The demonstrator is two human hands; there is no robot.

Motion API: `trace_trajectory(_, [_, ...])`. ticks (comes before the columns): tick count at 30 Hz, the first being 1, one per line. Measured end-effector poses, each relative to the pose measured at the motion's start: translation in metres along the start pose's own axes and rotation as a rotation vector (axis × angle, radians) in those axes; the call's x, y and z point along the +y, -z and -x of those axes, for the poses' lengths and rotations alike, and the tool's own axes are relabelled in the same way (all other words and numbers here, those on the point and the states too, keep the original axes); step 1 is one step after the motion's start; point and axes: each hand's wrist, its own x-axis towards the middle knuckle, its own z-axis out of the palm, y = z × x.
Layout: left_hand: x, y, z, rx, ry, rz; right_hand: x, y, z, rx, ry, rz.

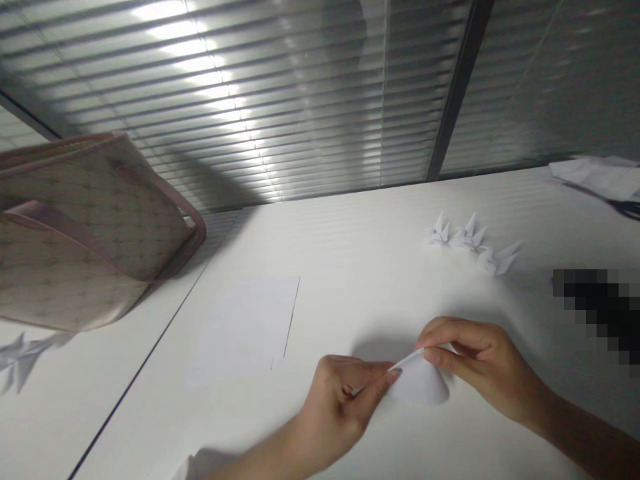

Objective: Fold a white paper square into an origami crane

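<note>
A small white sheet of paper (421, 385) is bent over between my two hands, just above the white table. My left hand (345, 400) pinches its left end between thumb and index finger. At the upper right end, my right hand (473, 357) pinches the top edge the same way. The paper's lower part curves outward below the pinched edge. To the left lies a flat stack of white paper squares (245, 330). Several folded white paper figures with pointed tips, one of them a paper figure (495, 259), stand farther back on the right.
A large patterned handbag (85, 233) stands at the left, with another pointed folded paper (23, 360) near it. Scissors (623, 207) and loose white papers (600, 175) lie at the far right. Window blinds (300, 100) border the table's back edge. A dark pixelated object (600, 307) sits at right.
</note>
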Motion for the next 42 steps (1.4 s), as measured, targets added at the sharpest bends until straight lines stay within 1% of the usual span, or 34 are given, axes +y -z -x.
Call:
trace_trajectory(4, [0.0,0.004,0.0,-0.035,-0.025,-0.024,-0.001,0.011,-0.002,-0.035,0.107,0.155])
trace_trajectory(6, [0.0,0.006,-0.001,-0.064,-0.055,-0.07,-0.003,0.016,-0.004,-0.103,0.196,0.245])
trace_trajectory(10, [0.001,0.008,0.0,-0.101,-0.167,-0.211,-0.005,0.02,-0.006,-0.238,0.341,0.386])
trace_trajectory(12, [0.003,0.007,0.002,-0.105,-0.199,-0.29,-0.008,0.02,-0.007,-0.288,0.356,0.437])
trace_trajectory(16, [0.01,0.006,0.006,-0.107,-0.213,-0.385,-0.017,0.018,-0.01,-0.369,0.323,0.547])
trace_trajectory(21, [0.018,0.005,0.01,-0.062,-0.28,-0.462,-0.028,0.016,-0.009,-0.408,0.395,0.722])
trace_trajectory(23, [0.017,0.003,0.012,-0.068,-0.308,-0.48,-0.03,0.015,-0.008,-0.414,0.395,0.761])
trace_trajectory(25, [0.017,0.002,0.012,-0.086,-0.322,-0.475,-0.03,0.015,-0.008,-0.422,0.352,0.74])
trace_trajectory(26, [0.017,0.002,0.013,-0.085,-0.322,-0.466,-0.03,0.015,-0.008,-0.419,0.306,0.702])
trace_trajectory(27, [0.017,0.002,0.013,-0.08,-0.313,-0.451,-0.029,0.015,-0.008,-0.404,0.237,0.648])
trace_trajectory(30, [0.019,0.004,0.013,-0.057,-0.262,-0.378,-0.025,0.014,-0.008,-0.329,-0.035,0.445])
trace_trajectory(32, [0.02,0.006,0.012,-0.049,-0.242,-0.322,-0.022,0.013,-0.009,-0.285,-0.156,0.333])
trace_trajectory(34, [0.019,0.006,0.011,-0.03,-0.24,-0.265,-0.019,0.011,-0.009,-0.253,-0.191,0.243])
trace_trajectory(37, [0.016,0.005,0.01,-0.003,-0.22,-0.164,-0.018,0.009,-0.007,-0.205,-0.177,0.127])
trace_trajectory(40, [0.013,0.004,0.009,-0.032,-0.137,-0.059,-0.017,0.007,-0.003,-0.192,-0.156,0.033])
trace_trajectory(42, [0.012,0.004,0.008,-0.061,-0.073,-0.002,-0.017,0.006,0.0,-0.178,-0.169,-0.021])
